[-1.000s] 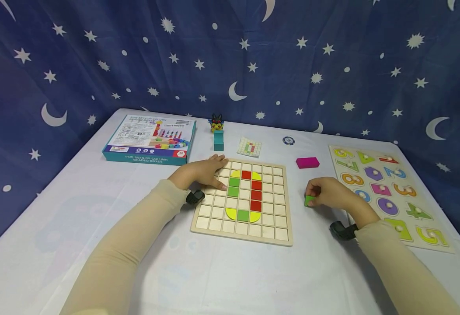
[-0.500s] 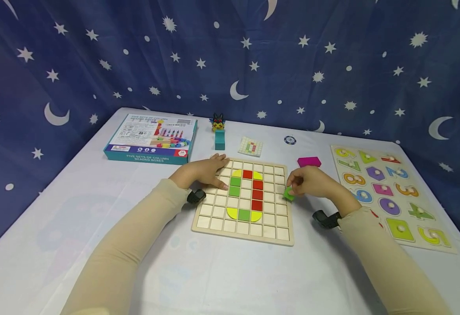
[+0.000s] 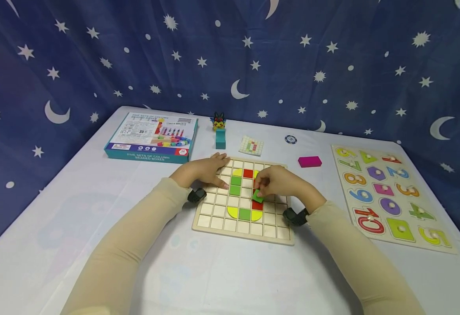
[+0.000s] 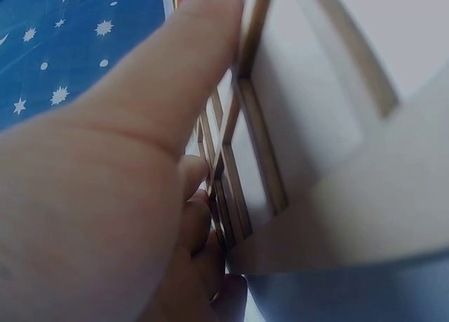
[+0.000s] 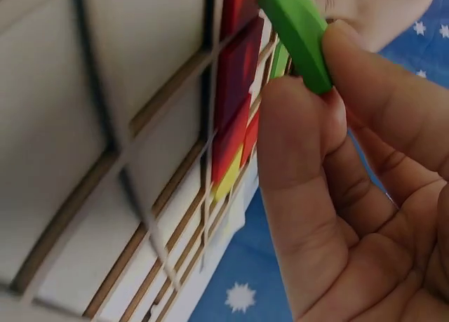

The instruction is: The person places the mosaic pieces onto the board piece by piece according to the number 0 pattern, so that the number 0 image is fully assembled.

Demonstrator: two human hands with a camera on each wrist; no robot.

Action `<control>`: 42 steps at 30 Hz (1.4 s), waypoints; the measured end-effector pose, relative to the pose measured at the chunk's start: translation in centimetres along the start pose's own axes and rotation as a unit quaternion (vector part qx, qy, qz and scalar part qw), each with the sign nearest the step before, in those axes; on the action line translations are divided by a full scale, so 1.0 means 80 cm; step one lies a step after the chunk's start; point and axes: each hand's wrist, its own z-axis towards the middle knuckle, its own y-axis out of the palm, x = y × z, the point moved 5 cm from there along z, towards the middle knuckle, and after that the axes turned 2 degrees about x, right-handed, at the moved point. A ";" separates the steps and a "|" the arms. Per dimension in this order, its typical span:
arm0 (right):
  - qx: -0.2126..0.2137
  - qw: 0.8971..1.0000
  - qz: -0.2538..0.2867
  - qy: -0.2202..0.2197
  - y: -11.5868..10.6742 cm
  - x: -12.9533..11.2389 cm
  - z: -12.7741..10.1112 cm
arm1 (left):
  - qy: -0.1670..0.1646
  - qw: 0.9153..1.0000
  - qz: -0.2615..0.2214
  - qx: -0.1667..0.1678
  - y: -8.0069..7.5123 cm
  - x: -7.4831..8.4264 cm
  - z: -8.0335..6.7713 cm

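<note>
A wooden grid board (image 3: 222, 225) lies on the table with red, green and yellow tiles set in a ring of its cells. My left hand (image 3: 203, 171) rests on the board's upper left side, fingers spread; the left wrist view shows its thumb stretched over the cells. Between thumb and fingertips my right hand (image 3: 280, 182) pinches a green square tile (image 5: 298, 38), held tilted above the right column of red tiles (image 3: 257, 205). In the head view this hand covers part of that column and the upper right yellow tile.
Behind the board are a pattern card (image 3: 251, 146), a teal block (image 3: 220, 139), a small figurine (image 3: 218, 121) and a round chip (image 3: 290, 139). A magenta block (image 3: 309, 162) and a number puzzle board (image 3: 395, 199) lie right. A boxed set (image 3: 151, 138) lies back left.
My right hand has carried the green tile leftward from the table beside the number puzzle to over the grid board. My left hand has stayed in place on the board.
</note>
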 end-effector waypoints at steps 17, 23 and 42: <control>-0.059 0.997 -0.028 -0.036 0.027 -0.046 0.036 | -0.005 1.000 0.010 0.005 -0.004 0.002 -0.001; -0.067 0.996 -0.046 -0.048 0.036 -0.057 0.040 | -0.002 1.000 0.006 0.005 -0.004 0.004 -0.002; -0.057 0.990 -0.124 -0.037 0.053 -0.064 0.049 | 0.006 1.000 0.013 0.005 -0.003 0.005 -0.005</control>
